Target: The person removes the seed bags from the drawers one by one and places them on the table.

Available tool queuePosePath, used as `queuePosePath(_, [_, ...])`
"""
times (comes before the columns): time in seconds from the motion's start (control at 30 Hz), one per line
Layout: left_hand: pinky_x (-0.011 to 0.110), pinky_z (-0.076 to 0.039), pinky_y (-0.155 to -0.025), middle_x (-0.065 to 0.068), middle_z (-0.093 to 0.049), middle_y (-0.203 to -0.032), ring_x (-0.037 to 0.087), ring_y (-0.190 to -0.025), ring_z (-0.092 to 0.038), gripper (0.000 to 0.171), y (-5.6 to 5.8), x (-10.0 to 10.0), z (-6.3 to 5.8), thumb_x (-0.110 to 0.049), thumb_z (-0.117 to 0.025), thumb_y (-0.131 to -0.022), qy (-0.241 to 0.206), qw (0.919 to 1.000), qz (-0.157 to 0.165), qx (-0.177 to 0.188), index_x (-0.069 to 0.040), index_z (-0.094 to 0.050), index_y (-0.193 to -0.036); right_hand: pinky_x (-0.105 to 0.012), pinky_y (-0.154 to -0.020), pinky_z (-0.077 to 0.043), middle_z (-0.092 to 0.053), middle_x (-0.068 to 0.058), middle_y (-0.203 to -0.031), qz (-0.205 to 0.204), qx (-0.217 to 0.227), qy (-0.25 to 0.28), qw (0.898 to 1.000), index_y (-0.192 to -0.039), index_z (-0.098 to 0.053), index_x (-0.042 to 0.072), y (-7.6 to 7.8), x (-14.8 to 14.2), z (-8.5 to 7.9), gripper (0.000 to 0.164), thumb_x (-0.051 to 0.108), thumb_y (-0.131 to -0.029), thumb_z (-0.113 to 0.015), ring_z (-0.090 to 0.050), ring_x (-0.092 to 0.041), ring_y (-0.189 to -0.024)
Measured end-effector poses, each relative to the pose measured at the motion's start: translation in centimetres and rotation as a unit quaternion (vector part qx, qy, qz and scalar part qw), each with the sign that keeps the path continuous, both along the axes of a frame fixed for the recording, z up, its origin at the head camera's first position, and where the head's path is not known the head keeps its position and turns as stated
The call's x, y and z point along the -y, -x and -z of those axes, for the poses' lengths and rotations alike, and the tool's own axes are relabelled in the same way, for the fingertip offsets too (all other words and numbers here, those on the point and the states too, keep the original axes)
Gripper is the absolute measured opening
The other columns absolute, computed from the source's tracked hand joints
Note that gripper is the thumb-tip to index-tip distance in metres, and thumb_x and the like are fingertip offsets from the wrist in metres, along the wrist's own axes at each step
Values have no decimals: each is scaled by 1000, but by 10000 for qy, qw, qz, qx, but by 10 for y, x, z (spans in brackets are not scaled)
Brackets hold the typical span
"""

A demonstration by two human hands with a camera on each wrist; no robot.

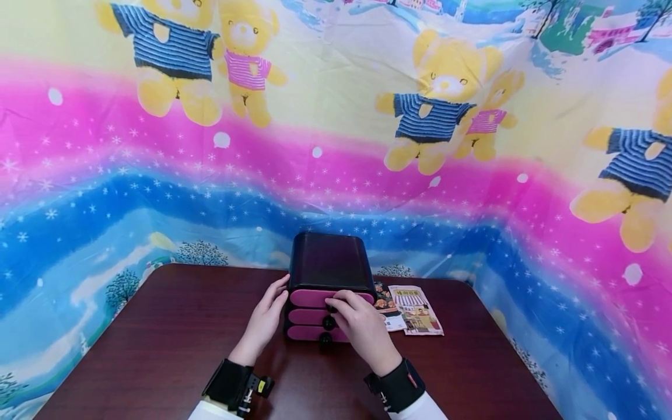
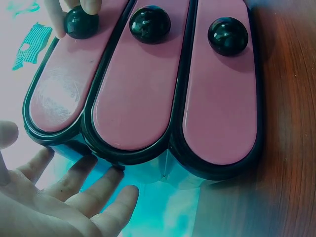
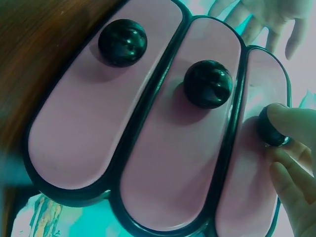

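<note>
A black drawer box (image 1: pixel 331 259) with three stacked pink drawer fronts stands near the back of the table. Each front carries a round black knob; the middle knob (image 3: pixel 208 84) and the bottom knob (image 3: pixel 122 43) are uncovered. My right hand (image 1: pixel 364 326) pinches the top knob (image 2: pixel 81 22) between thumb and fingers. All three drawers sit flush in the box. My left hand (image 1: pixel 264 318) rests its straight, spread fingertips against the box's left side, as the left wrist view shows (image 2: pixel 74 197) too.
Two printed packets, one pale with a striped awning picture (image 1: pixel 417 309) and one dark (image 1: pixel 387 300), lie right of the box. The dark red-brown table (image 1: pixel 210 309) reaches back to a patterned cloth (image 1: pixel 336 175) with bears and snowflakes.
</note>
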State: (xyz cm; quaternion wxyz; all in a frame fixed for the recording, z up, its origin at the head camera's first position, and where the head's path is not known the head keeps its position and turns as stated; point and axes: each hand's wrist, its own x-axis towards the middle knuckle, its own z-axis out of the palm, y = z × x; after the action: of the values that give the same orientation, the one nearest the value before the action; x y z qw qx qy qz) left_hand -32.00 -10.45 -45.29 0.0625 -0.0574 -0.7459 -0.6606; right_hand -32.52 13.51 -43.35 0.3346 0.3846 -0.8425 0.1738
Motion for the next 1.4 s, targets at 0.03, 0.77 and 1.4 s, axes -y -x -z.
queuePosePath(0.03, [61,-30,-117,17,-43,-156,37,-147,-36,47,0,0,0,-29,-42,-111,-1,10000,1,-1,-20,-39,-157,-25,-86,-58,-64,4,-116,-9,10,41,10000,-120,-75,16,0,0,1,36,8,-86,-82,-66,-9,-103])
queuePosePath(0.77, [61,-32,-116,19,-42,-156,39,-145,-38,47,-3,-1,3,-30,-42,-111,156,9998,7,-97,-20,-39,-157,-28,-70,-52,-63,6,-101,-11,-482,-351,9982,-106,-77,20,-22,5,7,26,16,-82,-87,-60,-10,-83])
queuePosePath(1.4, [61,-30,-117,18,-38,-159,37,-148,-34,48,-4,-2,-1,-30,-40,-112,61,9999,53,-76,-19,-36,-158,-35,-72,-59,-68,-2,-109,1096,475,-705,9903,-115,-76,14,-20,13,29,36,26,-83,-86,-70,-17,-83])
